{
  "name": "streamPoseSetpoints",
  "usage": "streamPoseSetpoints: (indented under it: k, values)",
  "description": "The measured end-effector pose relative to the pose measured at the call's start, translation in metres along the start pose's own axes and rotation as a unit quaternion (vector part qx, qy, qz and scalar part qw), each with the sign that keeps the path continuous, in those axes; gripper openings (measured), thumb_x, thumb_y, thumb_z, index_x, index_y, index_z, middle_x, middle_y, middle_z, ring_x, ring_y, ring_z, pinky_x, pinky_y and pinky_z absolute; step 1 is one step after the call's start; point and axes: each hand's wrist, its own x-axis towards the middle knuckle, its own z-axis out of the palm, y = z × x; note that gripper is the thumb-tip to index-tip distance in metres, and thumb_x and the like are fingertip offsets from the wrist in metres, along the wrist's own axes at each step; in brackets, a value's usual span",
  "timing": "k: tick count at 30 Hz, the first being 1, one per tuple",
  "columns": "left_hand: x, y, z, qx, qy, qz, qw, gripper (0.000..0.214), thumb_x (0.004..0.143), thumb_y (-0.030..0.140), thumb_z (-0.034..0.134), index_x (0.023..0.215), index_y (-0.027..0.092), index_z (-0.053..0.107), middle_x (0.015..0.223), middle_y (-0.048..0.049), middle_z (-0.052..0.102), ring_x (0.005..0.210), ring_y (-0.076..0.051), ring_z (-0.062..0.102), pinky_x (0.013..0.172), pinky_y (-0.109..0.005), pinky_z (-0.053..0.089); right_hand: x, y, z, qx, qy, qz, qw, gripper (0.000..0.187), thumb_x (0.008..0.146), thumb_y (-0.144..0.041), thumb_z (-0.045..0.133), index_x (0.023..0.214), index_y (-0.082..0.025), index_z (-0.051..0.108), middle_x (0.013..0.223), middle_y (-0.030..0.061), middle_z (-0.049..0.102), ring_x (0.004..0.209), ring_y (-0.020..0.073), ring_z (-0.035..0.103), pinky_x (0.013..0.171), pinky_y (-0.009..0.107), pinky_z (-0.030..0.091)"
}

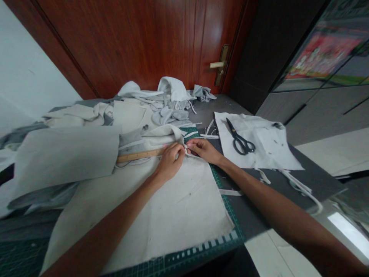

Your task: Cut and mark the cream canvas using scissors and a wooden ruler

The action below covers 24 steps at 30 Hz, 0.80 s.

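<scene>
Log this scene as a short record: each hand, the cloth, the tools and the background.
Left hand: fingers at the large pale cloth's upper edge; exact grip too small to tell
Right hand: fingers close beside the left hand's; grip also unclear
Cloth: spread over part of a green cutting mat
Wooden ruler: beside the left hand
Scissors: lying on a white cloth, right of the right hand
Background: brown door

L hand (172, 158), R hand (204, 150) pinch wht fabric (186, 150).

Bare forearms (268, 198) angle inward, the hands (170, 161) nearly meeting, fingers (195, 141) bent.
</scene>
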Motion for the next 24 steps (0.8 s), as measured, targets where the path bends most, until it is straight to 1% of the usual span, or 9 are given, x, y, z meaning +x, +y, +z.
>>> streamPoseSetpoints:
  k: [4,10,15,18,24]
  values:
    - [0.0004,-0.0003,0.0009,-0.001,-0.002,-0.004,1.0,0.028,0.104,0.026,0.041,0.08,0.022,0.054,0.092,-0.003,0.07,0.095,-0.022,0.064,0.101,-0.041,0.039,-0.0003,-0.0006,-0.0008,-0.005,-0.003,0.001,1.0,0.056,0.092,-0.073,0.061,0.079,-0.019,0.063,0.06,-0.0062,0.044,0.055,0.0109,0.035,0.054,0.027,0.025]
    - [0.0004,0.0018,0.0003,0.002,-0.006,-0.008,1.0,0.028,0.103,0.024,0.039,0.08,0.022,0.055,0.094,-0.003,0.071,0.094,-0.022,0.064,0.102,-0.041,0.039,-0.0002,0.0017,0.0002,0.004,-0.006,-0.009,1.0,0.054,0.094,-0.07,0.061,0.08,-0.018,0.063,0.065,-0.0047,0.049,0.057,0.0108,0.036,0.056,0.027,0.026]
    - [-0.0001,0.003,-0.0002,0.005,-0.006,-0.01,1.0,0.027,0.104,0.027,0.042,0.081,0.023,0.056,0.092,-0.0026,0.07,0.094,-0.022,0.063,0.105,-0.042,0.039,0.0011,0.0025,0.0011,0.017,-0.009,-0.015,1.0,0.054,0.092,-0.071,0.063,0.08,-0.018,0.062,0.073,-0.0018,0.058,0.064,0.0119,0.045,0.062,0.027,0.034]
    - [0.0,0.0025,0.0006,0.006,-0.005,-0.008,1.0,0.027,0.103,0.027,0.042,0.081,0.022,0.056,0.092,-0.0029,0.07,0.094,-0.022,0.063,0.107,-0.044,0.038,0.0015,0.0015,0.0012,0.016,-0.006,-0.018,1.0,0.053,0.092,-0.07,0.063,0.081,-0.019,0.063,0.074,-0.0011,0.06,0.067,0.0128,0.048,0.065,0.027,0.037]
    - [0.0002,0.0015,0.001,0.011,-0.003,-0.002,1.0,0.026,0.103,0.027,0.044,0.08,0.022,0.055,0.091,-0.0033,0.07,0.092,-0.022,0.063,0.105,-0.043,0.041,0.0005,-0.0014,0.0001,-0.004,-0.006,-0.008,1.0,0.053,0.091,-0.071,0.063,0.08,-0.02,0.062,0.073,-0.0011,0.06,0.066,0.0135,0.048,0.064,0.027,0.038]
